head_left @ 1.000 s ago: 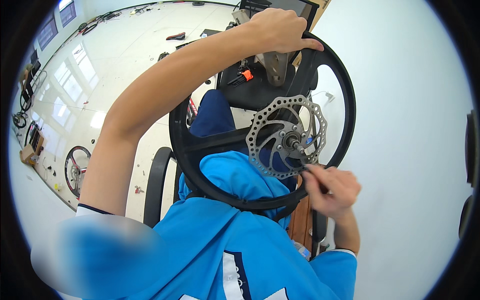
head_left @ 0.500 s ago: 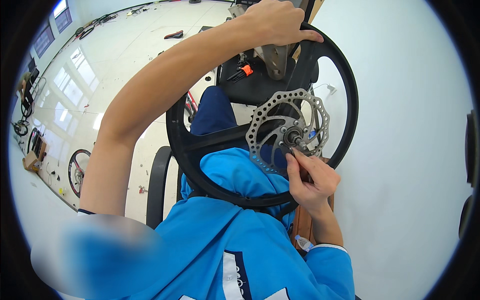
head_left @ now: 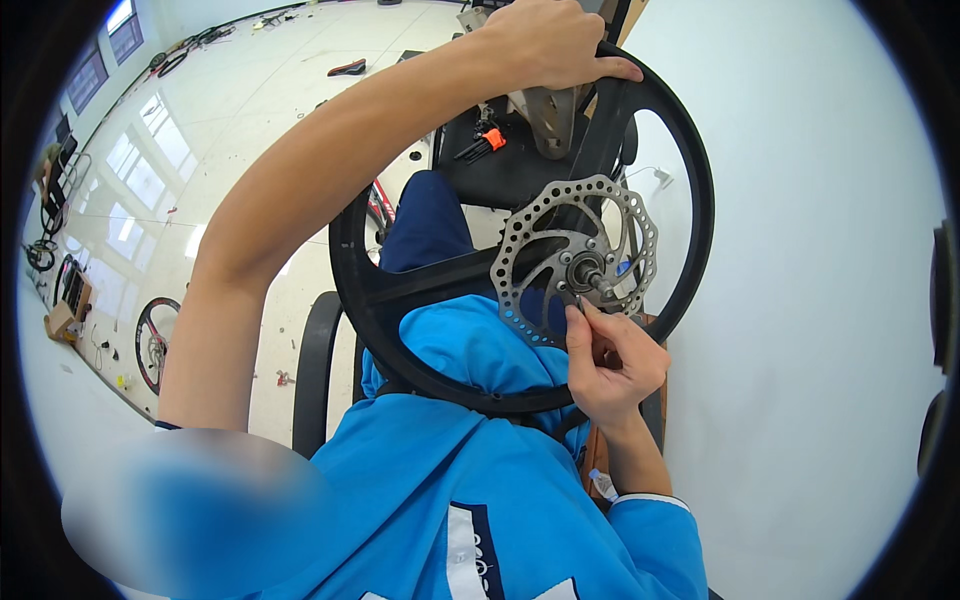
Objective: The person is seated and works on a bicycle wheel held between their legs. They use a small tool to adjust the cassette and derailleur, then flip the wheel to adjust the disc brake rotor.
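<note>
A black spoked bicycle wheel (head_left: 704,190) rests tilted against my lap, facing me. Over the top of its rim my left hand (head_left: 550,45) is closed, thumb laid along the near side. A silver perforated disc brake rotor (head_left: 510,240) sits round the hub, held by several bolts. The axle (head_left: 597,282) sticks out from the hub's centre toward me. Just below the axle, my right hand (head_left: 620,365) is closed in a pinch between thumb and forefinger, near the rotor's inner part. Whatever lies between those fingertips is too small and covered to make out.
Beyond the wheel stands a black chair seat (head_left: 460,150) holding tools with an orange holder (head_left: 494,138) and a grey frame part (head_left: 548,120). A saddle (head_left: 347,68) and another wheel (head_left: 155,345) are on the floor. A white wall (head_left: 800,300) rises at right.
My right hand has shifted slightly left, still pinched near the hub. The wheel and my left hand have moved a little to the left.
</note>
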### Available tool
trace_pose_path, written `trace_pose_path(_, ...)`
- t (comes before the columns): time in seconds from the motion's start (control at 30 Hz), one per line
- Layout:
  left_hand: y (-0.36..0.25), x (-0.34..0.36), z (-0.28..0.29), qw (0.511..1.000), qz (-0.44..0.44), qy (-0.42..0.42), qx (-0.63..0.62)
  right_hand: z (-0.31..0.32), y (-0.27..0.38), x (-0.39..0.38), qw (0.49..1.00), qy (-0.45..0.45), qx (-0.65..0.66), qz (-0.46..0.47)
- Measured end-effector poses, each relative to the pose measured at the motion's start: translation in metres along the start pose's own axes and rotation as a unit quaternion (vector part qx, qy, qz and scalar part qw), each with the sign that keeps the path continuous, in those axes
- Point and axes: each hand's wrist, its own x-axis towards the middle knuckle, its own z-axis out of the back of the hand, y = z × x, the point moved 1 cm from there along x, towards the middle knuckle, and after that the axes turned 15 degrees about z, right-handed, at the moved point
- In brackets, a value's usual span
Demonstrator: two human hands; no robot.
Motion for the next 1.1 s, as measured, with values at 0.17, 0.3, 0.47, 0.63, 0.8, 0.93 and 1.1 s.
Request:
trace_pose_path(0.17,-0.001,0.001,-0.001,1.000,-0.004,0.004,-0.006,-0.002,0.001,-0.001,1.000,-0.003,0.020,-0.003)
trace_pose_path(0.3,-0.001,0.000,-0.001,1.000,0.001,0.010,-0.005,-0.004,0.002,-0.003,0.999,-0.004,0.021,-0.032)
trace_pose_path(0.47,0.005,0.008,-0.021,0.997,0.018,-0.073,0.027,-0.016,0.009,-0.010,0.991,-0.051,0.072,-0.103)
trace_pose_path(0.63,0.004,0.007,-0.011,1.000,0.012,-0.022,0.017,-0.018,0.011,-0.009,0.990,-0.051,0.063,-0.112)
trace_pose_path(0.8,0.002,0.003,-0.004,1.000,0.006,-0.003,0.006,-0.001,-0.004,0.002,0.996,0.033,0.069,-0.050)
trace_pose_path(0.93,0.000,0.003,-0.003,1.000,-0.001,-0.016,0.005,0.018,-0.013,0.019,0.991,0.121,0.052,0.009)
trace_pose_path(1.1,-0.002,0.003,0.001,1.000,0.009,0.001,0.007,0.025,-0.019,0.025,0.982,0.161,-0.005,0.099)
